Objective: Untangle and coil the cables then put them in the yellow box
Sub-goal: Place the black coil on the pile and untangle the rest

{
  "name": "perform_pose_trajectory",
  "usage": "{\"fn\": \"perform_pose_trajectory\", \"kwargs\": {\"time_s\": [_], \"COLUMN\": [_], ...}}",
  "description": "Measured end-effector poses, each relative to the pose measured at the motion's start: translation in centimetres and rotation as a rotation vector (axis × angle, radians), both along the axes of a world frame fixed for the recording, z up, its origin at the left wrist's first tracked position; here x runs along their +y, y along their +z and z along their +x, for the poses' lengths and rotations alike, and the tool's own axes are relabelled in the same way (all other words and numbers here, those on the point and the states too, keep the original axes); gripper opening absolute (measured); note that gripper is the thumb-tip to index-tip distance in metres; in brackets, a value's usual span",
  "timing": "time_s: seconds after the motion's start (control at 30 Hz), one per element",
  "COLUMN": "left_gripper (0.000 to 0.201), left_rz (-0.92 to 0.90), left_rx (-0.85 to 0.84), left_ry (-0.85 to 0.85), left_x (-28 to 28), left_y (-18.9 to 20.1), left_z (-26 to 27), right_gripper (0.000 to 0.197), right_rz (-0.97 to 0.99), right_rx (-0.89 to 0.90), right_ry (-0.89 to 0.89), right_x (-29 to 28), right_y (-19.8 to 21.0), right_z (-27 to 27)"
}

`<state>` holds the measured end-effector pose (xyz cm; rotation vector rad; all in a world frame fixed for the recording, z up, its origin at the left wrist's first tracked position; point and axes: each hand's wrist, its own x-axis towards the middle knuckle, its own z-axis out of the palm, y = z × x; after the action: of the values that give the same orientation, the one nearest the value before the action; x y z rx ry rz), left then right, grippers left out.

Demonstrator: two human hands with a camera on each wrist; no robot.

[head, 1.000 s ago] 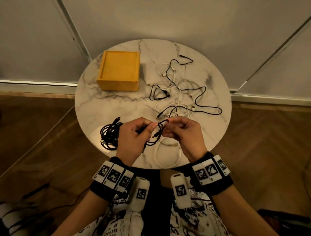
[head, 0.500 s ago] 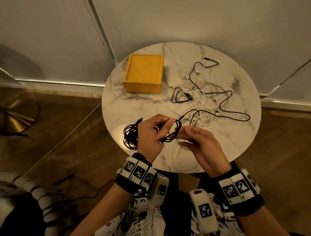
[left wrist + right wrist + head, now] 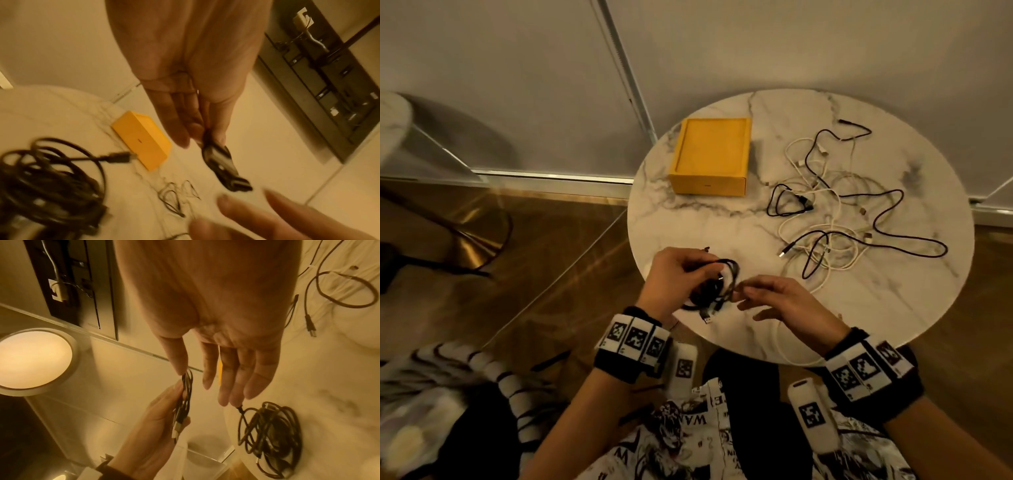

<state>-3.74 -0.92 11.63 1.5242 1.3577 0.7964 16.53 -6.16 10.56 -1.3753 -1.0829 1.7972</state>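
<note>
A small black cable coil [image 3: 714, 287] is pinched between the thumb and fingers [image 3: 218, 129] of the left hand [image 3: 671, 277], low in the middle of the head view, with one plug hanging from its lower edge. The right hand [image 3: 787, 308] is held just beside the coil, its fingers [image 3: 224, 382] nearly straight and gripping nothing, though the thumb tip seems to touch the loops. Another coiled black cable [image 3: 269, 434] lies on the counter [image 3: 688, 219] near the left hand. The yellow box [image 3: 710, 157] is seen up the frame from the held coil, nearer the left hand, its long axis running away from the person. A tangle of black and white cables [image 3: 835, 212] lies to its right.
</note>
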Motion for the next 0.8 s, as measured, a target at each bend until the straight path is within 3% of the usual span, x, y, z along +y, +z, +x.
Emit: {"fn": "perform_pose_trajectory", "kwargs": {"time_s": [0.13,0.3,0.53,0.8], "left_gripper": [0.005,0.006,0.009,0.007], "left_rz": [-0.079,-0.239,-0.114,-0.177], "left_rx": [0.131,0.153,0.482,0.422], "left_ry": [0.123,0.226,0.146,0.165], "left_x": [2.2,3.7,4.1,4.5], "left_y": [-2.8,-6.9,-8.8,-8.2], "left_z": [-3.8,-4.8,-4.2,-3.9], "right_gripper": [0.02,0.014,0.015,0.015], "right_rz": [-0.094,-0.185,-0.277,-0.296], "right_rx": [0.063,0.041,0.023,0.009], "right_ry": [-0.045,-0.125,-0.186,-0.205], "right_x": [-0.6,-1.5,-2.9,-3.2], "right_y": [-1.1,-2.3,-3.8,-4.7], "right_z": [0.5,1.8,4.0,5.1]}}
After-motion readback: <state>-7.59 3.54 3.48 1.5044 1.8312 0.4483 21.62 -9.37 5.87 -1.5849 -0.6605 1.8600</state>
